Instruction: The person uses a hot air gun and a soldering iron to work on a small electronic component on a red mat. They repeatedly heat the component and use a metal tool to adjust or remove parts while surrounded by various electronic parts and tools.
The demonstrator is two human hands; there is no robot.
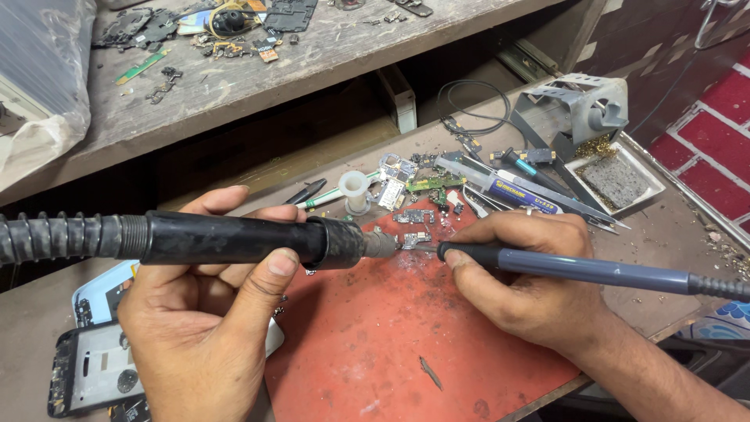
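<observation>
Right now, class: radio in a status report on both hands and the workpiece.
Left hand grips black hot-air handle. Right hand grips blue-grey soldering iron. Both tips at small circuit board on red mat. Loose parts close behind.

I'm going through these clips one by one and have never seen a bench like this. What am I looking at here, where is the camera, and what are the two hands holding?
The single picture comes from a camera worn on the person's head, looking down at their own bare hands. The left hand grips a thick black hot-air handpiece with a ribbed hose. The right hand holds a slim grey-blue soldering iron like a pen. Both tips meet at a small circuit board on a red work mat. Around it lie other board fragments, tweezers, an iron stand with a sponge tray, and a phone frame at lower left.
</observation>
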